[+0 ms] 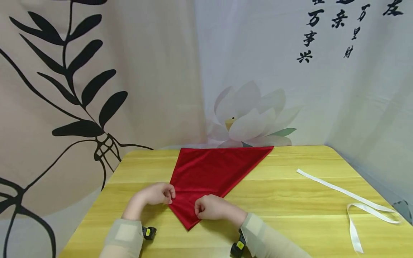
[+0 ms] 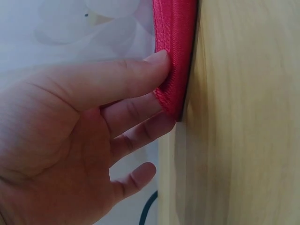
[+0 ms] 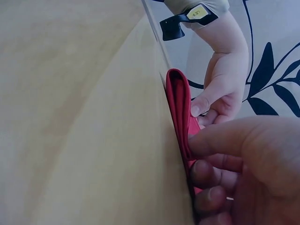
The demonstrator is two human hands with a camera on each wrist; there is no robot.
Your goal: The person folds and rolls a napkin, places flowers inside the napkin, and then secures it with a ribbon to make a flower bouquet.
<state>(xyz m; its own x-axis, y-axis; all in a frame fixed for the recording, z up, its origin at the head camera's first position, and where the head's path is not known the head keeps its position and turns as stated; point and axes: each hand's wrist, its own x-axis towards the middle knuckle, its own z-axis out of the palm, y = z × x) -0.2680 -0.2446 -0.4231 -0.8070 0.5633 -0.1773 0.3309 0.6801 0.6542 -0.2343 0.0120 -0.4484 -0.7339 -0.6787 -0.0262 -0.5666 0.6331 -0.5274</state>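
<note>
A red cloth [image 1: 216, 168], folded into layers, lies on the wooden table with one corner pointing toward me. My left hand [image 1: 156, 194] pinches its left edge; in the left wrist view the thumb lies on top of the cloth [image 2: 174, 42] and other fingers are at its edge. On the other side of the near corner, my right hand [image 1: 213, 208] holds the right edge between thumb and curled fingers. The right wrist view shows the stacked folds of the cloth [image 3: 177, 93] end-on, with the left hand [image 3: 225, 86] beyond.
On the right side of the table [image 1: 274, 193] lies a white ribbon [image 1: 323, 182], looped back near the table's edge. A curtain [image 1: 161, 71] printed with leaves, a flower and characters hangs behind the table. Each wrist wears a small black camera [image 1: 149, 233].
</note>
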